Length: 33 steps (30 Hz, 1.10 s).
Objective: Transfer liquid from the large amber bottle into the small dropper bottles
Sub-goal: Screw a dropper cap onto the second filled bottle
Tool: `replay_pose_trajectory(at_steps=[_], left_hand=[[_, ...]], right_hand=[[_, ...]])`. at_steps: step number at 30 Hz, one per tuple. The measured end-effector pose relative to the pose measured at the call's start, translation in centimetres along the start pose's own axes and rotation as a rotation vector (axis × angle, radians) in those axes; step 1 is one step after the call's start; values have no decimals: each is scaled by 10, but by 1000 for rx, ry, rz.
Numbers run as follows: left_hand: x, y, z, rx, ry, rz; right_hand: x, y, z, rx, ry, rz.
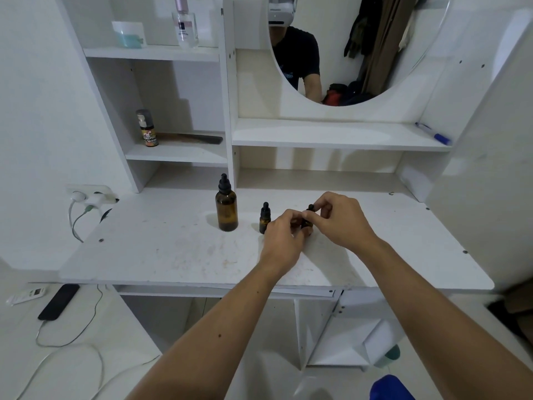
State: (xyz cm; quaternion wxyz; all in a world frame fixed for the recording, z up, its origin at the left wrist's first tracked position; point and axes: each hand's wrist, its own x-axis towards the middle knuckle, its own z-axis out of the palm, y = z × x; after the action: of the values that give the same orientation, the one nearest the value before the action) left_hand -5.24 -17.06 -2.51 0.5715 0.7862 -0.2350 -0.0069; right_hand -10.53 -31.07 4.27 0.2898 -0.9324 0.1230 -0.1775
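Hands are working one small dropper bottle (306, 223) on the desk (178, 249): left hand (284, 241) fingers gripping its body, right hand (341, 219) fingers pinching its cap. Risk: elbowing the second dropper bottle (264, 218) just beside; large amber bottle (226, 207) standing capped, further left.

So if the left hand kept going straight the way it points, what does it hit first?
Probably the small dropper bottle it already holds with the right hand; beyond that, likely the shelf unit's back panel. Depth is unclear.
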Motion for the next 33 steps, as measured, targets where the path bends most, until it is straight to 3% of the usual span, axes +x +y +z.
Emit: replay_pose_trajectory(at_steps=[12, 23, 33], left_hand=[[0, 2, 0, -6, 0, -8], [-1, 2, -1, -6, -4, -2], [-2, 7, 0, 54, 6, -3]], right_hand=[[-4, 0, 2, 131, 48, 25], [4, 6, -2, 104, -124, -112], [-1, 9, 17, 146, 57, -79]])
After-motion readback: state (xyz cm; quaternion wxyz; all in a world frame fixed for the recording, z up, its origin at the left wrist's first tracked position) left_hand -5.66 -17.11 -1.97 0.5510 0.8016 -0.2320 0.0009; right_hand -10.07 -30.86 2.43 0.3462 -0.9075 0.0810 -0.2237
